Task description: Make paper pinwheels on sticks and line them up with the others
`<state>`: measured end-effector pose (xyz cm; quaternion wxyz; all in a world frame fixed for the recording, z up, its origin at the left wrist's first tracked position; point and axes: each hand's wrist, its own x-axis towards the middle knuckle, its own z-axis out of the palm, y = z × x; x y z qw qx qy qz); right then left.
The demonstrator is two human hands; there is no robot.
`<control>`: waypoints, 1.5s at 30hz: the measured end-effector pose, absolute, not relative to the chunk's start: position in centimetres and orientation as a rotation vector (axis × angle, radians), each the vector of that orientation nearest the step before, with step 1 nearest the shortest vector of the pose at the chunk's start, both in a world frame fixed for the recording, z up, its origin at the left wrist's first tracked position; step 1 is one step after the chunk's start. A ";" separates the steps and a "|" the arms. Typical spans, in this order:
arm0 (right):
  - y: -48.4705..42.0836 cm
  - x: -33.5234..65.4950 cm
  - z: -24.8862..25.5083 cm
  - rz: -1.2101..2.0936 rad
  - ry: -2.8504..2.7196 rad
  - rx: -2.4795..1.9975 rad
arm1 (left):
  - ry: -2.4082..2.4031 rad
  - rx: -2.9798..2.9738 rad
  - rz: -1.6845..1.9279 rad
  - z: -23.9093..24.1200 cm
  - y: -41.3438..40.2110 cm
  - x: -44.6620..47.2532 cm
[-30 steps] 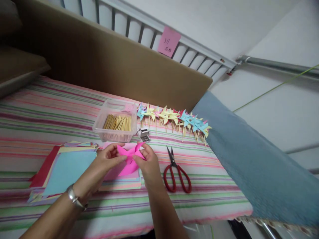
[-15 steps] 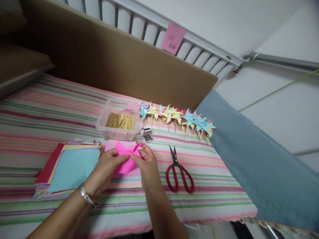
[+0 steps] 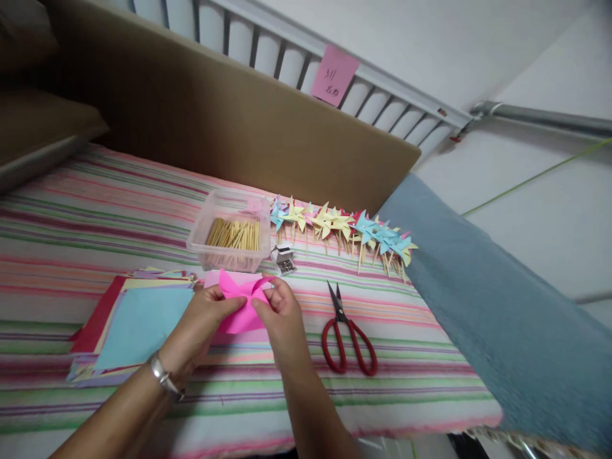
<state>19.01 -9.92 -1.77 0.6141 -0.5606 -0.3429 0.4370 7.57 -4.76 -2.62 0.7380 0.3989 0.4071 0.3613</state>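
Note:
A pink paper pinwheel (image 3: 241, 305), partly folded, is held between both hands above the striped cloth. My left hand (image 3: 201, 325) pinches its left side, a bracelet on the wrist. My right hand (image 3: 282, 315) pinches a flap bent toward the centre. Under the hands lies a small stack of pastel paper squares (image 3: 224, 338). Left of them a bigger pile of coloured paper (image 3: 134, 322) has a light blue sheet on top. Red-handled scissors (image 3: 348, 335) lie just right of my right hand.
A clear plastic box of wooden sticks (image 3: 232, 236) stands behind the hands, a small box of pins (image 3: 284, 260) beside it. A row of finished pinwheels (image 3: 344, 229) lies along a cardboard panel (image 3: 229, 115). A blue blanket (image 3: 478, 299) covers the right side.
The view has shifted slightly. My hands have kept folding the pink paper, with a flap bent closer to its centre. Nothing else on the cloth has moved.

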 end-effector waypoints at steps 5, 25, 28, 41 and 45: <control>-9.9 18.9 -2.1 1.051 -0.821 -1.342 | 0.907 0.849 0.829 -1.8 -3.8 6.3; -11.8 18.0 -1.4 0.150 -1.679 -1.488 | 0.928 0.785 0.826 -0.5 -2.2 3.4; -11.8 18.0 -1.2 0.131 -1.702 -1.483 | 0.941 0.778 0.828 -0.4 -2.6 3.7; -11.8 16.4 -0.5 0.290 -1.606 -1.527 | 0.986 0.909 0.815 0.2 -4.4 2.9; -11.7 15.9 -0.6 0.310 -1.573 -1.557 | 0.992 0.885 0.811 0.2 -4.8 3.0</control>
